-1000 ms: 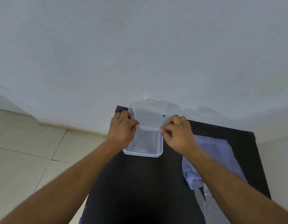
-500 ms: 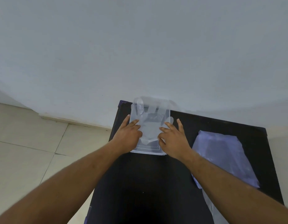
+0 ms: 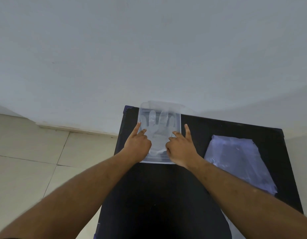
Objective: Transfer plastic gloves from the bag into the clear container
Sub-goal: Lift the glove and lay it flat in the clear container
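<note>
Our left hand (image 3: 138,145) and right hand (image 3: 181,149) press flat on either side of a clear plastic glove (image 3: 157,130), each grip released, fingers spread and grasping nothing. The glove lies spread out, palm-shape showing, its finger shapes pointing away from us toward the wall (image 3: 149,49), and it rests on top of the clear container (image 3: 176,121), a shallow rectangular box whose near edge shows just in front of our wrists. Our left index finger reaches along the container's left edge while the thumb touches the glove; our right fingers mirror this on the other side, the index finger lying just outside the container's right edge. The container sits at the far left corner of the black surface (image 3: 157,195), close to the wall. Well apart to the right on the same surface lies the bag (image 3: 238,163), a flat bluish translucent plastic pouch, slightly wrinkled and angled, and we cannot tell what remains in it. Both bare forearms stretch in from the bottom of the view. To the left of the surface, pale floor tiles (image 3: 37,161) meet the grey-white wall along a low skirting line.
</note>
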